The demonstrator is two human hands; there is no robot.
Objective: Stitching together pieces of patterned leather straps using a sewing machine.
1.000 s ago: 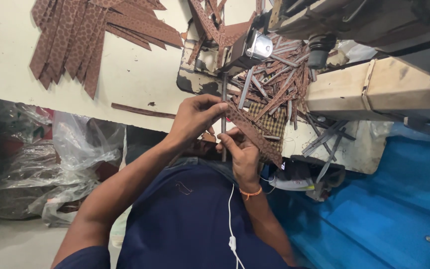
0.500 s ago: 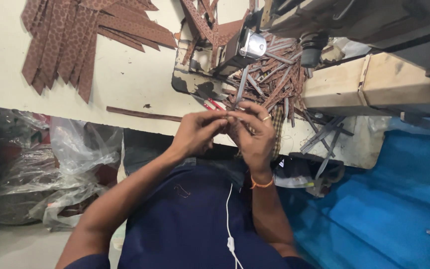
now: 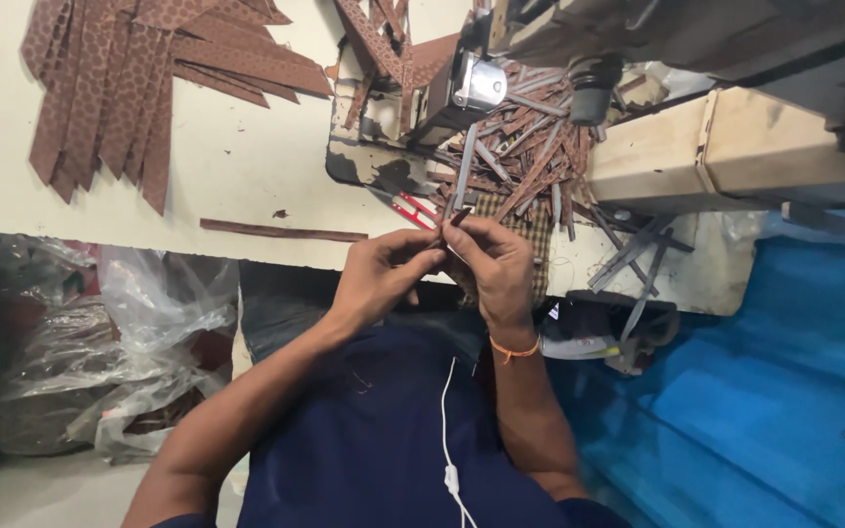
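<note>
My left hand (image 3: 380, 277) and my right hand (image 3: 498, 271) meet just in front of the table's near edge. Their fingertips pinch a narrow brown strip (image 3: 459, 217) between them, and only its short dark end shows above the fingers. An orange thread band circles my right wrist. Just beyond the hands, a pair of red thread snips (image 3: 413, 210) lies on the table. A heap of brown and grey strips (image 3: 532, 156) is piled under the sewing machine (image 3: 476, 83).
A fan of brown patterned strips (image 3: 114, 93) lies at the far left of the cream table (image 3: 237, 166), with one loose strip (image 3: 281, 233) near its edge. Clear plastic bags (image 3: 100, 362) sit below left. Blue sheeting (image 3: 765, 391) is at the right. A wooden box (image 3: 735, 147) stands beside the machine.
My hands have come together from holding a longer patterned piece near the table's edge. They now pinch a short strip end closer to the snips.
</note>
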